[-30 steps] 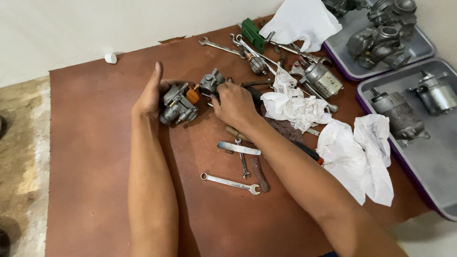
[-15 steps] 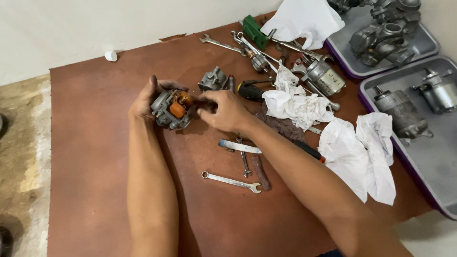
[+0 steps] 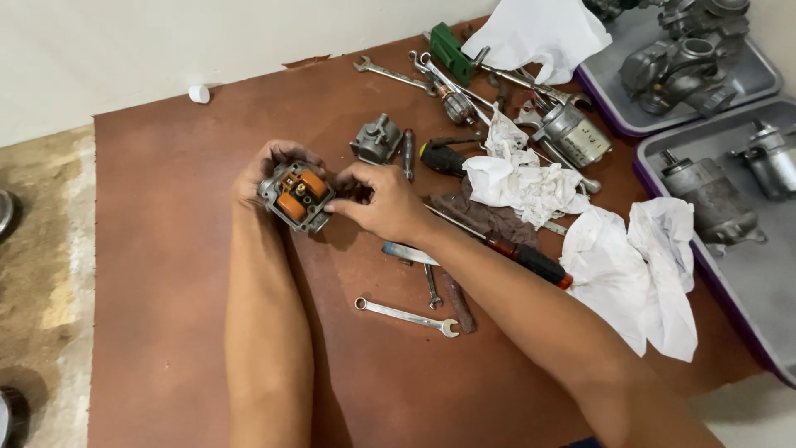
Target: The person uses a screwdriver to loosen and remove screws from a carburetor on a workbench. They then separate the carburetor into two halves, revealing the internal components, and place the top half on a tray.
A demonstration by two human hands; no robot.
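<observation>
So both hands are up over the brown counter (image 3: 166, 332), wrapped around a small grey metal carburetor body (image 3: 296, 196) with two orange floats showing on its open face. The left hand (image 3: 264, 170) cups it from behind, fingers curled round the far side, clamped on the casting. The right hand (image 3: 381, 202) comes in from the other side, thumb and fingertips pinched against the edge of the same part, so it's closed on it too. The part sits a bit tilted, open face towards the camera, held just above the counter's left-middle area.

Just beyond the right hand there's a second grey metal casting (image 3: 377, 139) lying on the counter, with a thin dark screwdriver (image 3: 407, 153) right beside it. A black-handled screwdriver (image 3: 444, 158) lies next to a crumpled white rag (image 3: 518, 178). Under the right forearm a long screwdriver with a red and black handle (image 3: 531, 259) pokes out, and near it a silver combination wrench (image 3: 406, 316) lies flat, well clear of the hands. Another white rag (image 3: 647, 265) is spread by the counter's right edge.

Further back is a heap of wrenches, a green tool (image 3: 448, 50) and a small cylindrical motor (image 3: 574, 134). Two grey trays (image 3: 746, 290) on the right hold more engine parts. A little white cap (image 3: 199, 94) sits alone near the wall.
</observation>
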